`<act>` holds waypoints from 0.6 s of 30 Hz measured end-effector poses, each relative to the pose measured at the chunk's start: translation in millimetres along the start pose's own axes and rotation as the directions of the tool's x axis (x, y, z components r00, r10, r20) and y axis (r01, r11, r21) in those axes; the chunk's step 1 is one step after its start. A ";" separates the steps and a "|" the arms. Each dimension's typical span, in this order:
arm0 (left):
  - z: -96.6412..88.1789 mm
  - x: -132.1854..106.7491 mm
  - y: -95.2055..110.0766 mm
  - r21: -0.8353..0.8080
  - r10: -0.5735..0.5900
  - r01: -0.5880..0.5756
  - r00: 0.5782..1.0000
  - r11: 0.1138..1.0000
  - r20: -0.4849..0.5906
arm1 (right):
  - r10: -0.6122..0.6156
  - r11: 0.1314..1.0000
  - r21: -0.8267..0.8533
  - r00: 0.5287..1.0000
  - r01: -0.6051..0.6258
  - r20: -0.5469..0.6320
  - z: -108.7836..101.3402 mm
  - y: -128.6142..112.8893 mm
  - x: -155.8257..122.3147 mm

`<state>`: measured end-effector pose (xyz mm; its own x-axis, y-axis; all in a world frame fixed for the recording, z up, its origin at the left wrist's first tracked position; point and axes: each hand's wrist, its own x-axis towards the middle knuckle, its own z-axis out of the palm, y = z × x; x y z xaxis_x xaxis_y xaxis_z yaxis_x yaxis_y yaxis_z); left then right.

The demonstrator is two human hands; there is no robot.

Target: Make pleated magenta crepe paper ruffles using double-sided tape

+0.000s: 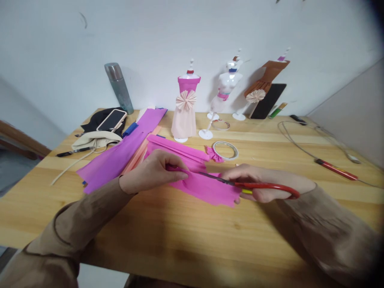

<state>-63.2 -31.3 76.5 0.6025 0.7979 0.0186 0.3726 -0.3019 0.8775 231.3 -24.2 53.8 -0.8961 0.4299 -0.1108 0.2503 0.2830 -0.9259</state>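
My left hand (153, 170) pinches the upper edge of a bright pink strip, apparently crepe paper (207, 192), between thumb and fingers. Red-handled scissors (267, 186) are gripped in my right hand (255, 176), their dark blades pointing left along the strip's top edge. How far the blades are apart is hard to see. A fingertip of the right hand shows at the strip's lower right corner. Just behind lies a folded piece of the same pink material (180, 148). A ruffled pink scrap (214, 155) touches a roll of tape (225, 151).
Small dress forms stand along the back, one in a pink dress (184, 120), another in a brown outfit (268, 76). At left are purple sheets (120, 156), a phone (112, 121) and a flask (119, 88). A red tool with a cord (336, 169) lies at right.
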 end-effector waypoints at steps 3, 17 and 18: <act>1.0 0.3 -1.6 -0.003 0.007 -0.007 1.000 1.000 -0.003 | -0.006 0.997 -0.079 0.997 0.000 -0.081 -0.6 -0.2 -2.7; 6.0 -1.0 -3.5 0.074 0.100 -0.100 0.995 0.992 0.001 | -0.043 0.989 0.140 0.999 0.045 -0.018 4.4 4.0 4.6; 6.3 -0.9 -3.2 0.079 0.101 -0.100 0.995 0.992 -0.006 | -0.049 0.988 0.150 0.999 0.048 0.001 4.6 3.2 6.5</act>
<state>-60.5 -34.4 70.7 0.6326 0.7666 0.1102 0.3648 -0.4204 0.8308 224.6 -24.4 48.5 -0.9078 0.4142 -0.0659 0.1490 0.1717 -0.9738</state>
